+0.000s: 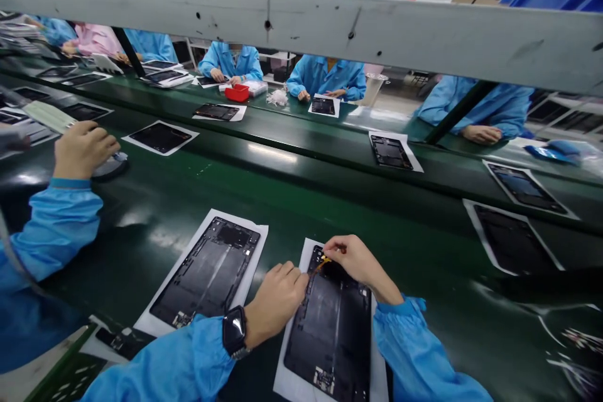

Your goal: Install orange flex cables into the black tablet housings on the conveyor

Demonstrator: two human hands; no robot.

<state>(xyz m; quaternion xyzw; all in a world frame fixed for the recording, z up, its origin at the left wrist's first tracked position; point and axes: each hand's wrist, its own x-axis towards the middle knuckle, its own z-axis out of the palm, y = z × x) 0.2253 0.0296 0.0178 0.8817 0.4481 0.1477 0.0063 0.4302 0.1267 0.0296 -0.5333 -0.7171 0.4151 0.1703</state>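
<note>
At far left a co-worker's hand (86, 147), blue-sleeved, grips a pale block (49, 115). Next, a black panel (200, 282) lies on a white sheet (250, 270) on the green bench (301, 217); beyond it, across the way, stands a red box (237, 93). Then comes the wearer's left hand (279, 298), a watch (234, 330) at the wrist, its fingers curled over the left edge of a second panel (325, 333). Its fingertips are hidden, so I can't tell whether they pinch anything. That panel lies on its own sheet (288, 383), and at its top left runs an orange strip (320, 264). The right hand (354, 259) reaches in from the right, thumb and forefinger pinching the strip's upper end. Farther right lies another panel (513, 240), near some blurred wires (581, 340).
</note>
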